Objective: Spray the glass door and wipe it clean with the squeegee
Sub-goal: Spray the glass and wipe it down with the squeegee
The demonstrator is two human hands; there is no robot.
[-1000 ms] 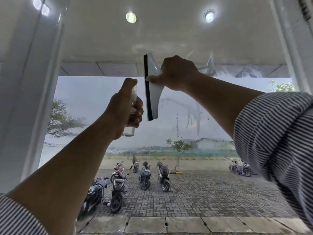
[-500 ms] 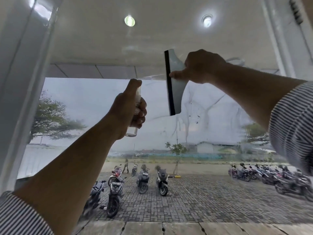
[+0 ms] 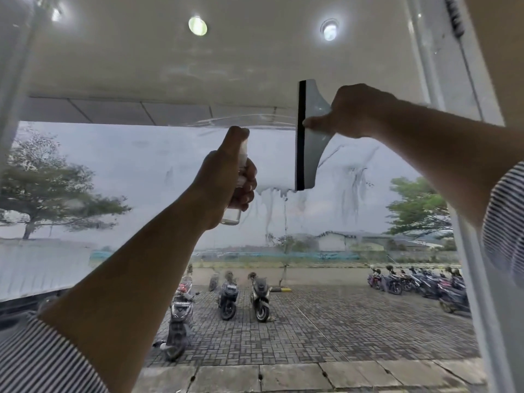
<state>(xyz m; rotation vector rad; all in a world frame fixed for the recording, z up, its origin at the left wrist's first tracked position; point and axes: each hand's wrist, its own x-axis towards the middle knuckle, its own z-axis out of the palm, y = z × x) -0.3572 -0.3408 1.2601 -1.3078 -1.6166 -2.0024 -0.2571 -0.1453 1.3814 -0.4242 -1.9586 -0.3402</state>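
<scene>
The glass door [image 3: 136, 177] fills the view, wet with drip streaks under and right of the squeegee. My right hand [image 3: 354, 112] grips the white squeegee [image 3: 310, 137] by its handle, blade upright with its black rubber edge on the left, held against the upper glass. My left hand [image 3: 224, 182] is raised in the middle and holds a small clear spray bottle [image 3: 235, 214], with a finger on top of its nozzle. The bottle sits just left of the squeegee's lower end, apart from it.
A white door frame [image 3: 465, 279] runs down the right edge, with a closer arm [image 3: 456, 18] at the top right. Another frame post [image 3: 8, 80] stands at the left. Outside are parked motorbikes [image 3: 259, 293] on paving.
The squeegee and my right hand have swept to the right across the upper glass, leaving fresh drips below the blade. My left hand with the bottle stayed raised at the middle.
</scene>
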